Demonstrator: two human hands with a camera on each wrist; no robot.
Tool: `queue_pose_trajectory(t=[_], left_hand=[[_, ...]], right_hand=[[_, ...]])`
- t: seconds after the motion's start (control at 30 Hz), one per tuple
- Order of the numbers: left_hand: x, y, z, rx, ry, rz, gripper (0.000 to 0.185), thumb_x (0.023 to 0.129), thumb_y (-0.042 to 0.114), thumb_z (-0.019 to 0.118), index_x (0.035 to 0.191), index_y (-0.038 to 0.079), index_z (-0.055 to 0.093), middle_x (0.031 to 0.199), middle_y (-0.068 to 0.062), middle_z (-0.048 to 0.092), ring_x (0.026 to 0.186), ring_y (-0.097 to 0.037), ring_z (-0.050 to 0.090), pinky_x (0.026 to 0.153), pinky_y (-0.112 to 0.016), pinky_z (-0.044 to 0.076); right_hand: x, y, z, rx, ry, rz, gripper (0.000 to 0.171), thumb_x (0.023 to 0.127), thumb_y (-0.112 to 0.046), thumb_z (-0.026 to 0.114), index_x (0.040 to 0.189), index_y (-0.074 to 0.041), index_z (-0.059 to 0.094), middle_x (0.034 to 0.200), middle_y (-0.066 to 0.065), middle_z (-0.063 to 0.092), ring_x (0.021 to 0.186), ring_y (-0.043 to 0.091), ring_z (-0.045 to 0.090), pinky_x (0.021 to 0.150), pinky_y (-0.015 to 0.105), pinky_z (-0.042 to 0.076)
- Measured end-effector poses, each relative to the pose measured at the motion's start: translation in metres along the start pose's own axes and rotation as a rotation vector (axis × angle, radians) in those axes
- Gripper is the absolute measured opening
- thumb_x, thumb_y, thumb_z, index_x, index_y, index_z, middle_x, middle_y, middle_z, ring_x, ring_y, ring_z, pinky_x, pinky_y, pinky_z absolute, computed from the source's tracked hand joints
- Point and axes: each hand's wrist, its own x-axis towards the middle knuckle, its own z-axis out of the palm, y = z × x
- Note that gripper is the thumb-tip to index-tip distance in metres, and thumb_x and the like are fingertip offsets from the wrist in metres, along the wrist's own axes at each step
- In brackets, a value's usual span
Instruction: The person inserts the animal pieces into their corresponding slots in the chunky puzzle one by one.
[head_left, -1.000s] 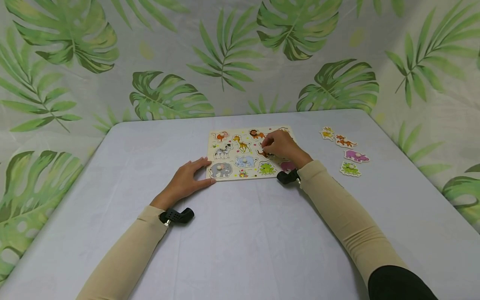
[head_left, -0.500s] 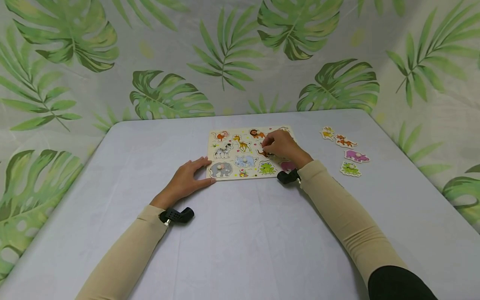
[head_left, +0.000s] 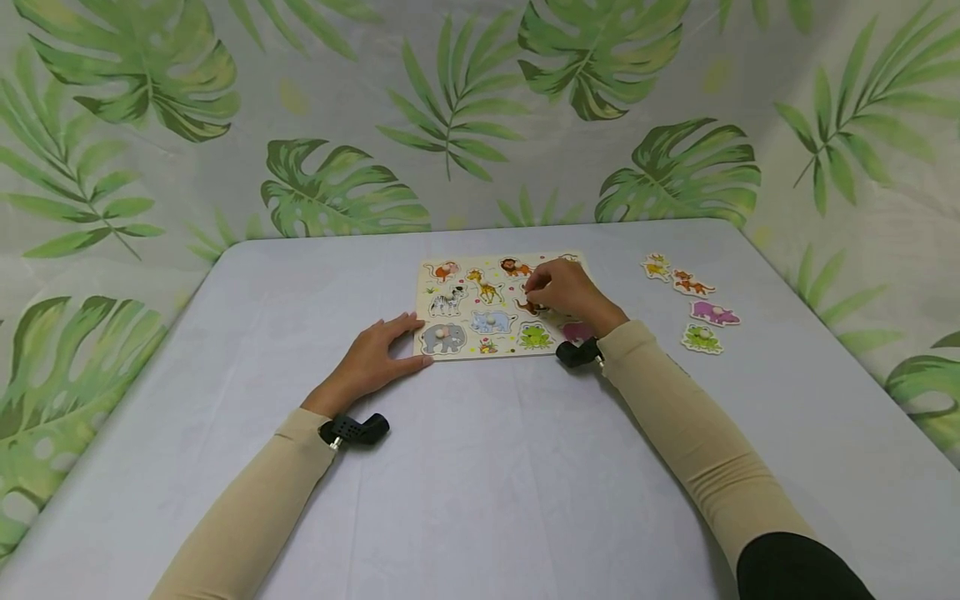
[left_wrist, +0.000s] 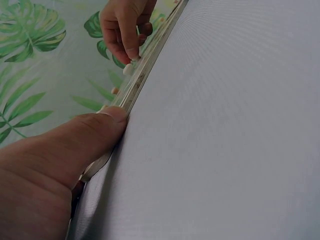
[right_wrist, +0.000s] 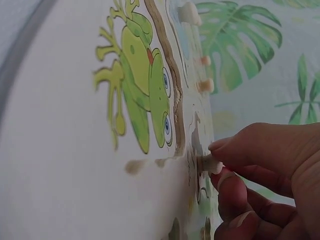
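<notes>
While the left hand (head_left: 372,358) lies flat against the wooden puzzle board (head_left: 480,333) (no readable writing), the right hand (head_left: 564,288) pinches a piece's round peg (right_wrist: 209,163).

A flat wooden puzzle board (head_left: 487,308) lies just above the middle of the head view, printed with cartoon animals (zebra, giraffe, elephant, frog among them), several carrying small pale pegs. The left hand (head_left: 371,362) rests flat at its lower left corner, thumb against the edge. The right hand (head_left: 566,290) pinches the peg of a brown animal piece (head_left: 529,307) sitting on the board's right half.
</notes>
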Motion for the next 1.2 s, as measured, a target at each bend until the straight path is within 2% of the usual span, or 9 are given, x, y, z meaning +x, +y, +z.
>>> queue_pose_trajectory(t=[0.27,0.77,1.2], left_hand=[[-0.001,0.0,-0.002,-0.014,-0.001,-0.001,0.065,0.085,0.046,0.072,0.138,0.013,0.053,0.15,-0.008,0.041,0.141,-0.023,0.032,0.119,-0.043,0.016],[0.0,0.0,0.0,-0.008,-0.007,-0.01,0.067,0.084,0.046,0.072,0.139,0.013,0.052,0.15,-0.007,0.041,0.141,-0.023,0.032,0.119,-0.042,0.016],[0.0,-0.001,-0.001,-0.002,-0.007,-0.009,0.066,0.085,0.046,0.072,0.139,0.013,0.052,0.15,-0.008,0.041,0.141,-0.023,0.032,0.119,-0.041,0.016]], right_hand=[[-0.001,-0.004,-0.004,0.021,0.025,0.027,0.012,0.09,-0.018,0.068,0.098,-0.01,0.072,0.1,0.007,0.066,0.085,0.024,0.057,0.07,0.037,0.049],[-0.002,-0.004,-0.016,0.048,0.032,0.029,0.02,0.091,-0.017,0.067,0.106,-0.005,0.071,0.11,0.011,0.065,0.098,0.027,0.06,0.085,0.043,0.051],[-0.019,0.01,-0.032,0.019,0.053,-0.002,0.021,0.09,-0.016,0.066,0.107,-0.004,0.07,0.102,0.011,0.067,0.09,0.026,0.061,0.072,0.041,0.052]])
